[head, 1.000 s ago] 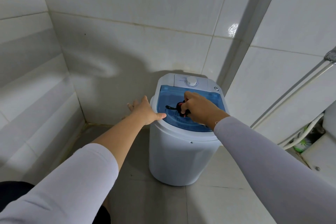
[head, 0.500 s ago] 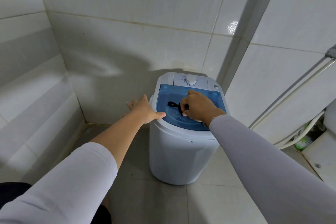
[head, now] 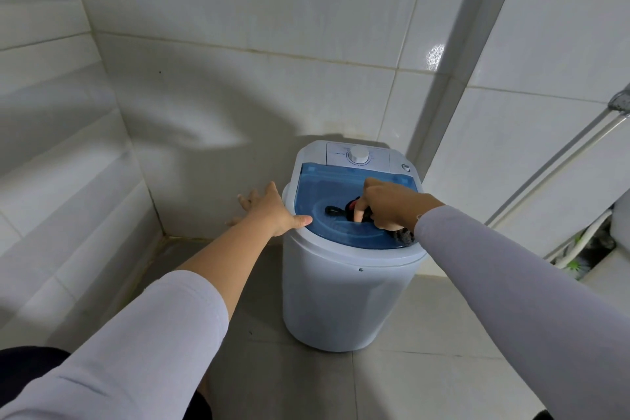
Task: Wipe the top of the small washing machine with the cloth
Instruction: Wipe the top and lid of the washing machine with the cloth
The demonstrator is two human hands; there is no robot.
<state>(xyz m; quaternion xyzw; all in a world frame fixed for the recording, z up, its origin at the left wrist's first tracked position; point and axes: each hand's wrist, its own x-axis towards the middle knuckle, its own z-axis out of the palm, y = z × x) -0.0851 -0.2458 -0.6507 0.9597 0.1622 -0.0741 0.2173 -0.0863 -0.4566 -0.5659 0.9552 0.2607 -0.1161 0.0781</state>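
My right hand is closed around a dark cloth, pressing it on the blue lid of the small washing machine. My left hand lies open, thumb touching the lid edge.

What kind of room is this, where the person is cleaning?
Most likely a bathroom or wash area. The tiled walls and tiled floor meet in a corner, a small washing machine stands on the floor, and pipes run along the right wall.
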